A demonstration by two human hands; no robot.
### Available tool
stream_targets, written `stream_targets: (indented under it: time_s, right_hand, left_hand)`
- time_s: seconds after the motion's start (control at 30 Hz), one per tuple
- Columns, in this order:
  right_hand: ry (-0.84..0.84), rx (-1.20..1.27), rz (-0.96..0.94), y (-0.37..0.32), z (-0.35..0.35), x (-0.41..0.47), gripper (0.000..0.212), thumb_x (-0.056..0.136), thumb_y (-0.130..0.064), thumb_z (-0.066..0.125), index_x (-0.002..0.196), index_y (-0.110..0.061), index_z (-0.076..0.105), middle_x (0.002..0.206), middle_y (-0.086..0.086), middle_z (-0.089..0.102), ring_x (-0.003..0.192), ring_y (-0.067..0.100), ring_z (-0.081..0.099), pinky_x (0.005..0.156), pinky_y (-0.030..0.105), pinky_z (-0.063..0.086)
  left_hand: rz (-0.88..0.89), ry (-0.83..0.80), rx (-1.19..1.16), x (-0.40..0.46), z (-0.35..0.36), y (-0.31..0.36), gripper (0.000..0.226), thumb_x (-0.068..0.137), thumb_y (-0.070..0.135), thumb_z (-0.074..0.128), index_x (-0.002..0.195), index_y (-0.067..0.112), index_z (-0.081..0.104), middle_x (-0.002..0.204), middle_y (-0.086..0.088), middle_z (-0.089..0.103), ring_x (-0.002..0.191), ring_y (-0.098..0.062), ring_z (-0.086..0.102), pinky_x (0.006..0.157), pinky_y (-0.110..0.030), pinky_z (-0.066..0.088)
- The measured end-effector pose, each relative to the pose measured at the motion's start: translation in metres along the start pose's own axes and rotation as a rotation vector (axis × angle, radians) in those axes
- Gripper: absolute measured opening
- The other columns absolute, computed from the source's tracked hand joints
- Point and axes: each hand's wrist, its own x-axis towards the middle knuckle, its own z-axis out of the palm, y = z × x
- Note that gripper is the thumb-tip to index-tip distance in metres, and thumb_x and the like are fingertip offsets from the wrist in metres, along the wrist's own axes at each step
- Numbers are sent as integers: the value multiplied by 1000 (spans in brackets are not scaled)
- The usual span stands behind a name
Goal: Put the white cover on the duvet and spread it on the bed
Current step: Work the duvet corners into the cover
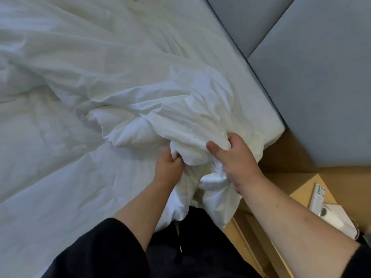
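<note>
The white cover (192,119) lies crumpled over the near right corner of the bed (236,67), with a puffy bulge of duvet (130,133) showing from under its folds. My left hand (167,167) grips a bunched fold of the cover at its lower edge. My right hand (234,163) grips the cover just to the right, thumb on top of the cloth. Between and below both hands a wad of white fabric (214,195) hangs down over the bed's edge towards my dark clothing.
White bedding (60,97) spreads rumpled across the left. A grey padded headboard (311,77) runs along the right. A wooden bedside table (305,189) at lower right carries a remote control (318,199) and a white tissue (339,217).
</note>
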Motion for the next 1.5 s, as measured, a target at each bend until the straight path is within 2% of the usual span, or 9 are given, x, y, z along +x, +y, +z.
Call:
stream_targets:
  time_s: [0.23,0.43,0.57,0.7,0.8,0.9,1.1,1.3,1.5]
  right_hand:
    - [3,-46,-230,-36,5,-47,10,100,-35,57,103,-41,64,96,-27,69,93,-10,62,78,9,45]
    - [-507,-374,-44,-10,41,-83,26,96,-54,56,99,-32,70,97,-13,72,95,1,65,90,23,50]
    - [-497,-405,58,6,40,-51,40,96,-53,55,122,-25,66,117,-8,70,111,10,63,100,30,47]
    - [-587,-491,38,19,27,-40,43,93,-62,49,117,-32,70,115,-12,70,107,9,62,98,29,46]
    - [-602,-293,104,21,2,-37,27,96,-52,57,78,-35,68,77,-11,62,78,13,57,80,28,48]
    - [-493,115,198,24,-37,-30,23,99,-34,59,94,-14,70,85,8,70,78,21,64,76,32,54]
    - [114,236,397,86,-110,12,34,94,-43,64,107,-11,64,99,7,69,83,18,64,83,44,57]
    - [-146,749,827,151,-99,39,100,52,-67,89,131,-15,58,128,7,66,116,30,64,100,47,51]
    - [-180,682,726,116,-61,55,33,76,-11,81,107,-4,72,104,17,75,99,36,71,93,51,56]
  left_hand:
    - [250,-210,145,-17,-45,77,22,90,13,54,87,28,69,79,21,69,83,6,63,69,-11,47]
    - [178,-400,888,-57,-73,30,36,106,-3,27,107,1,62,89,-10,63,105,-20,61,83,-9,33]
    - [168,-593,795,-68,-84,-10,30,96,41,59,125,38,55,119,23,55,122,-4,49,91,-11,37]
    - [295,-266,705,-76,-94,-18,39,77,62,46,66,25,53,59,9,55,58,-5,51,57,-27,42]
    - [535,-260,734,-70,-75,33,42,83,51,46,56,20,37,52,6,43,52,-12,43,49,-27,35]
    - [783,-267,799,-60,-33,89,42,87,41,48,56,22,26,49,8,25,51,-12,33,47,-21,26]
    - [832,-525,1107,-27,75,130,49,84,61,53,117,26,60,115,9,60,111,-15,52,95,-32,44]
    - [498,-577,1698,0,128,96,102,72,78,57,152,26,22,157,-1,27,144,-27,22,120,-44,17]
    - [479,-464,1706,-4,95,80,90,77,80,48,147,25,32,152,2,35,142,-23,26,119,-38,21]
